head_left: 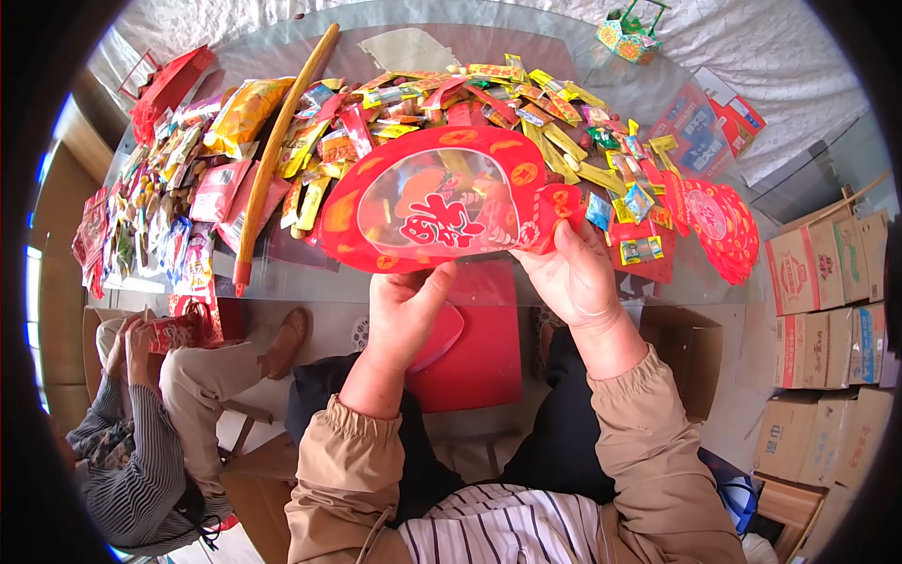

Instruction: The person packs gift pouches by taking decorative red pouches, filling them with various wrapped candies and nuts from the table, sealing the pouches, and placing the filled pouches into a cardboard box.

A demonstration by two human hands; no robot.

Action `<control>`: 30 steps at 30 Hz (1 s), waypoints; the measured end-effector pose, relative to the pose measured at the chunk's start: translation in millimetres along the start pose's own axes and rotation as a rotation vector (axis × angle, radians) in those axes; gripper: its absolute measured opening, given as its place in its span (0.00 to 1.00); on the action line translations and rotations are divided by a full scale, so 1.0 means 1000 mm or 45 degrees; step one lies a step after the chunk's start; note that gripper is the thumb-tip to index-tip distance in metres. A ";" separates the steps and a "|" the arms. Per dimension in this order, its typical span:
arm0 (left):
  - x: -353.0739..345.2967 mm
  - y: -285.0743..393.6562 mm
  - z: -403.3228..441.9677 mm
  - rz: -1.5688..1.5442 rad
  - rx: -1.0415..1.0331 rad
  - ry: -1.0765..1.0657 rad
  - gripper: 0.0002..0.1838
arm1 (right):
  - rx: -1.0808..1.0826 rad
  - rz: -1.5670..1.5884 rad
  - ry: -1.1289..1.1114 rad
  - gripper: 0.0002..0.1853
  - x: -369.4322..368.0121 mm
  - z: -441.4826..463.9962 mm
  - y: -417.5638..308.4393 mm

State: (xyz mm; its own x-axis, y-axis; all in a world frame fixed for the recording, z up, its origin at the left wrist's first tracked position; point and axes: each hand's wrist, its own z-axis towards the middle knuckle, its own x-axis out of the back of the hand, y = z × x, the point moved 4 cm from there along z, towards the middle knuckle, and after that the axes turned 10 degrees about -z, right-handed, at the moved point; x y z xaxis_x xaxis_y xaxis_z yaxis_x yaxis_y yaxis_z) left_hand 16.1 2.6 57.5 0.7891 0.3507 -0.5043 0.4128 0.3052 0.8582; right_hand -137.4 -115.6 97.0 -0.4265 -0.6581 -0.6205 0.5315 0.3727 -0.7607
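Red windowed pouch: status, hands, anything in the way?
Left hand on lower edge, right hand gripping right end. Red windowed pouch held up, window toward camera. Wrapped candies heaped beyond; nothing blocking window.

Head-worn camera looks forward and steeply down, close over left hand and right hand. Wide, round-edged view spans striped shirt near, glass table ahead, white cloth far, cartons right.
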 end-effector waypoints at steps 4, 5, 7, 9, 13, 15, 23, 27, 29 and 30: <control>0.000 -0.006 -0.003 0.028 -0.013 0.041 0.12 | 0.014 -0.016 -0.062 0.18 -0.001 -0.002 0.002; 0.001 -0.008 -0.003 0.048 0.001 0.058 0.12 | 0.014 -0.023 -0.061 0.18 -0.001 -0.002 0.003; 0.000 -0.006 -0.002 0.059 0.001 0.054 0.11 | 0.014 -0.038 -0.059 0.18 -0.003 -0.002 0.002; 0.000 -0.006 -0.002 0.068 0.010 0.045 0.11 | 0.016 -0.034 -0.069 0.18 -0.001 -0.003 0.002; 0.006 0.005 -0.003 0.224 0.170 0.081 0.11 | 0.003 -0.016 -0.045 0.18 0.002 -0.002 -0.004; 0.011 0.014 0.001 0.396 0.021 -0.054 0.11 | -0.052 -0.017 -0.044 0.19 0.006 -0.004 -0.005; 0.001 0.029 -0.022 -0.404 0.669 -0.347 0.43 | -0.383 -0.985 -0.598 0.15 -0.011 -0.014 0.005; 0.004 0.014 -0.038 -0.483 0.821 -0.509 0.53 | -0.178 -1.432 -0.931 0.10 -0.029 -0.013 0.024; 0.010 0.008 -0.035 -0.291 0.843 -0.596 0.55 | -0.173 -1.431 -0.917 0.08 -0.032 -0.014 0.027; 0.008 0.011 -0.034 -0.296 0.909 -0.577 0.61 | -0.170 -1.431 -0.911 0.08 -0.033 -0.014 0.028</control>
State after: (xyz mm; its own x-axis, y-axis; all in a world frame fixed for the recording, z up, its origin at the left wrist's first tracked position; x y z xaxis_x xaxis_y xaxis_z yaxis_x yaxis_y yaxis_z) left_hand 11.7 38.8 59.3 0.6917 -0.0834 -0.7173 0.6521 -0.3547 0.6700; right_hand -118.6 -74.3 93.0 -0.0862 -0.8276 0.5547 0.0548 -0.5598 -0.8268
